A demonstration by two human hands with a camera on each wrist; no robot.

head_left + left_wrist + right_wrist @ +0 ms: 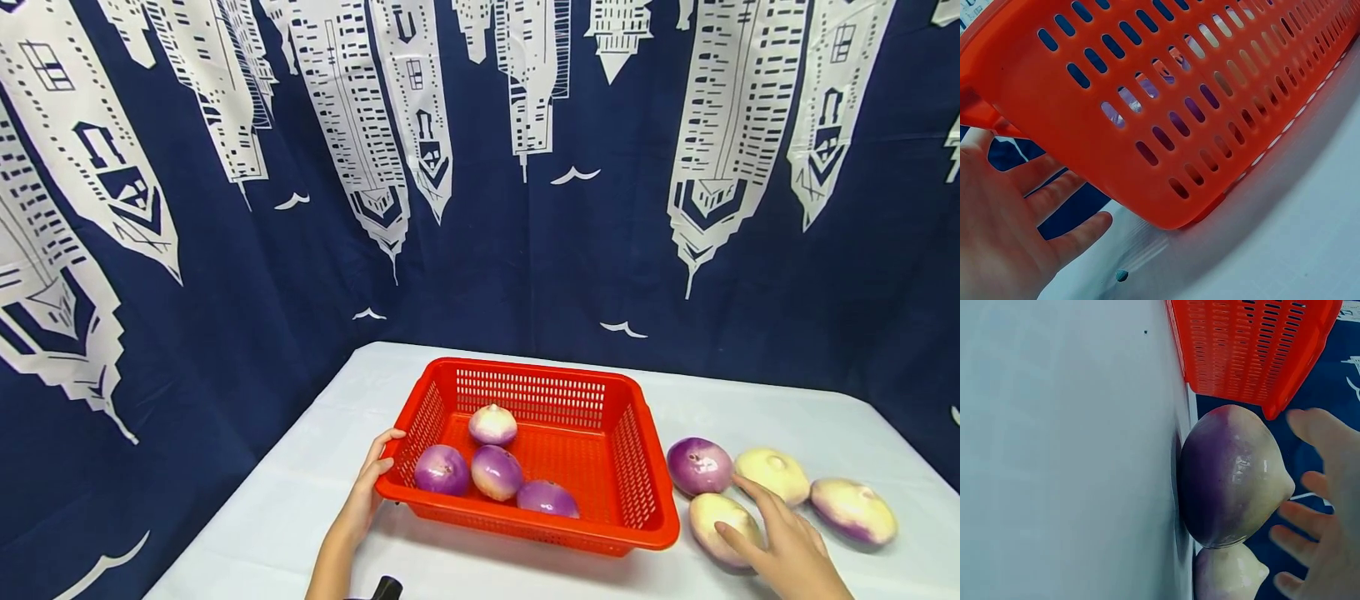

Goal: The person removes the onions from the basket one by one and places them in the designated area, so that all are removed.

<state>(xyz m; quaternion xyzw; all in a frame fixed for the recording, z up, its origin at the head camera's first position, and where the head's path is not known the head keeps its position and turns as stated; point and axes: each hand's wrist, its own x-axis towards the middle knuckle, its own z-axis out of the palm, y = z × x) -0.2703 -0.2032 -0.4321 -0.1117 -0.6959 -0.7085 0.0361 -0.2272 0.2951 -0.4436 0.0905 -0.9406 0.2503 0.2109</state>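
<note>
My left hand point(363, 492) holds the left rim of a red slotted plastic basket point(517, 533), thumb and a finger over the edge; in the left wrist view other fingers point(1060, 194) lie along its outer side. Inside sit several purple-and-cream turnips, including a pale-topped one point(492, 425) and a purple one point(442, 469). To the basket's right, my right hand point(791, 546) hovers with fingers spread around a cream turnip point(718, 521). The right wrist view shows a gap between that hand point(1329, 506) and the glossy turnip point(1235, 478).
Close by on the white table point(262, 508) lie a purple turnip point(699, 467), a cream one point(772, 475) and a two-toned one point(853, 510). A dark blue cloth point(525, 275) with white skyline prints hangs behind. A black object point(387, 588) shows at the bottom edge.
</note>
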